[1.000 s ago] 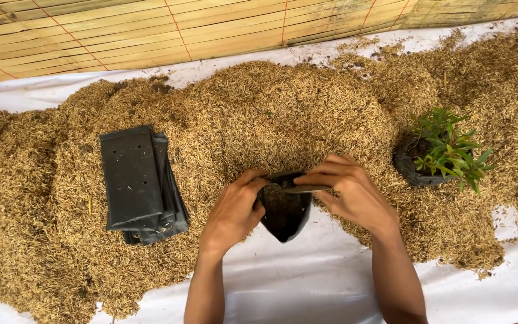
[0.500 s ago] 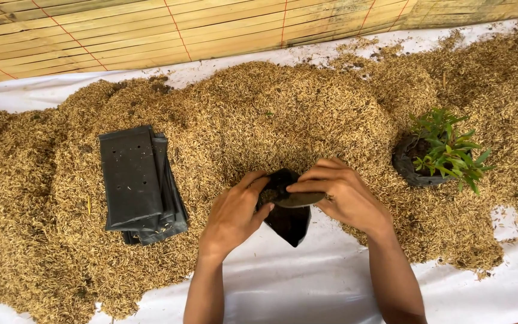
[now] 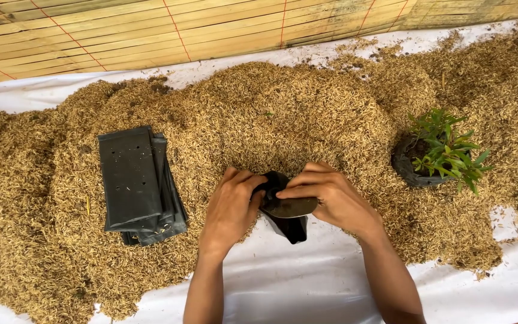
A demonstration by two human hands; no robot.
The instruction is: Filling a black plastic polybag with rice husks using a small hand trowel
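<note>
At the far left we see a broad heap of rice husk point(image 3: 25, 198), tan and loose, spread over a white sheet point(image 3: 307, 282) that covers the work surface. A stack of flat black nursery bags point(image 3: 139, 183) lies on the husk left of centre; the bags are folded flat, roughly squared up, and the top one shows small punched holes.

Moving toward the centre, we find the left hand point(image 3: 230, 210) with its fingers curled and closed on the left edge of a small black bag point(image 3: 286, 213). This bag sits at the near edge of the husk heap, its lower end hanging over the bare white sheet. The right hand point(image 3: 331, 198) is clamped on the right side of the same bag's mouth, thumb and fingers pinching the rim so that a fold of plastic shows pale and flattened below the fingers. The two hands are close together, almost touching across the top of the bag. We cannot tell whether the bag holds anything.

To the right, well apart from the hands, a seedling point(image 3: 445, 150) with narrow green leaves stands upright in a filled black bag point(image 3: 404, 168) set into the husk. Along the top edge runs a bamboo mat point(image 3: 151, 30) with red stitching lines.
</note>
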